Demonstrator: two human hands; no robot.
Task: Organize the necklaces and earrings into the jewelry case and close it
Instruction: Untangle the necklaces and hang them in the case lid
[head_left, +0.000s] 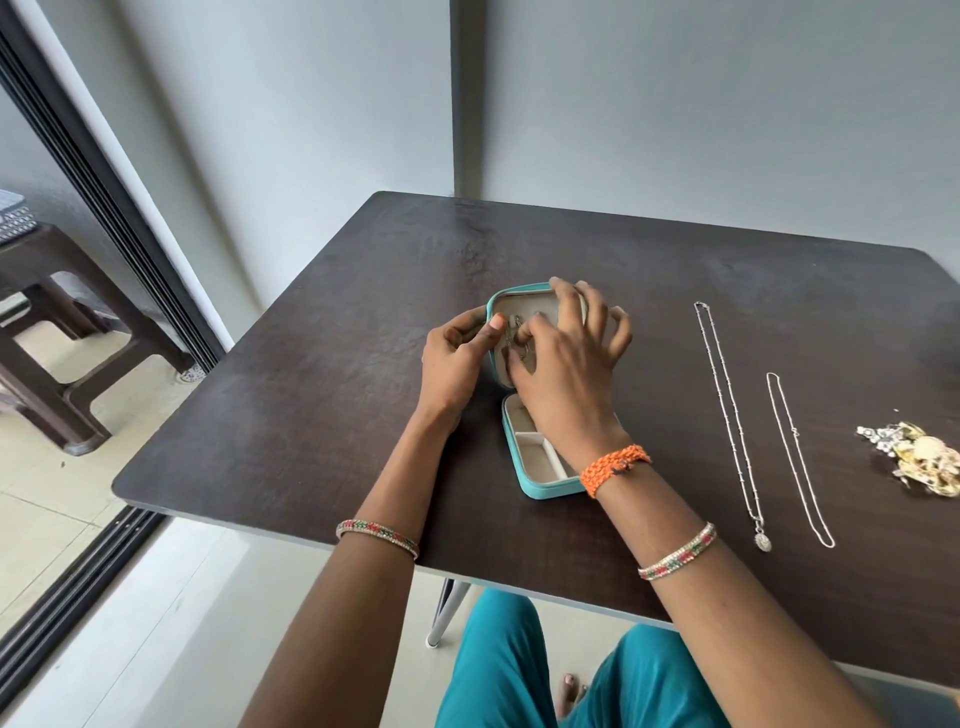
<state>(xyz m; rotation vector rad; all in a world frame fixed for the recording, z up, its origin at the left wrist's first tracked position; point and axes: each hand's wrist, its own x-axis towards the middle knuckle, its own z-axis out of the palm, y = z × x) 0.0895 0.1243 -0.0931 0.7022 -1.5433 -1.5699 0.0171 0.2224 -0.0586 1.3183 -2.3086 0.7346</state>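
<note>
Jewelry case (524, 457), teal, lies open near the tabletop's (311, 364) near-left edge, lid propped up. Both hands are at the lid: left hand (457, 358) grips its left rim, right hand (566, 364) pinches a chain (514, 338) against the lining. Two necklaces (732, 415) and an earring pile (919, 457) lie toward the right edge.
</note>
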